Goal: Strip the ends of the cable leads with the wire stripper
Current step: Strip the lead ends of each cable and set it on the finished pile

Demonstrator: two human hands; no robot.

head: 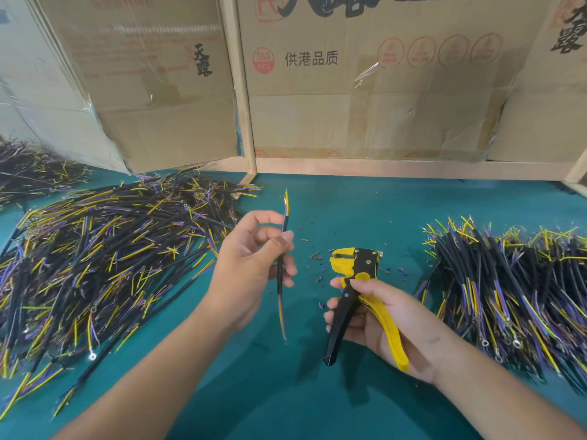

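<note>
STEP: between strips, judged | left hand (251,265) grip clamped on 1 cable (281,268), upright above the tabletop (317,392), leads up | right hand (374,319) grip clamped on wire stripper (359,290), head clear of cable | NEXT: seat lead tips in stripper head, squeeze | UNCLEAR: whether tips are bare; lower leads blurred; side piles cut off

Both hands raised, forearms reaching in from the near edge.
Left hand (254,265): palm turned right, thumb and fingers pinching a cable (281,268) held upright. Right hand (384,325): fingers curled round the handles of a wire stripper (359,290), head pointing far.
</note>
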